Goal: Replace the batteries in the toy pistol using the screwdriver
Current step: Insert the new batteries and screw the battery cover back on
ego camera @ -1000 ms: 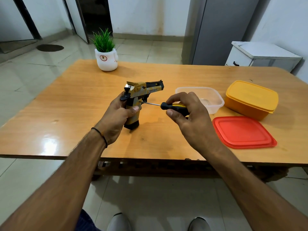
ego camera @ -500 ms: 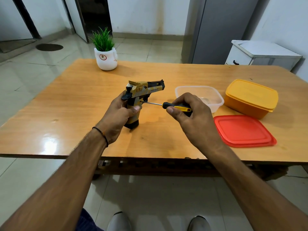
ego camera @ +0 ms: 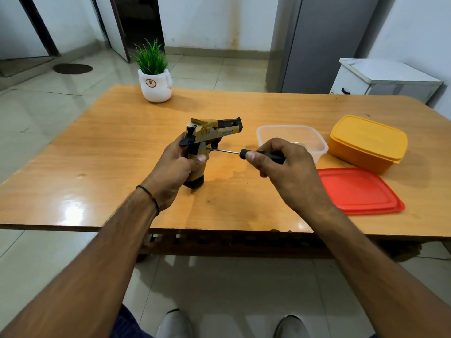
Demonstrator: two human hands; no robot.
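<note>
Our left hand (ego camera: 174,168) grips the toy pistol (ego camera: 211,131) upright, mid-table (ego camera: 109,147). Our right hand (ego camera: 286,167), just right, curls around the screwdriver (ego camera: 242,153), its shaft running leftward into the pistol's grip.

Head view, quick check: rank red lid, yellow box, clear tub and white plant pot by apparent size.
1. red lid and yellow box: about alike; lid is nearer, so unranked.
2. clear tub.
3. white plant pot, farthest away.
</note>
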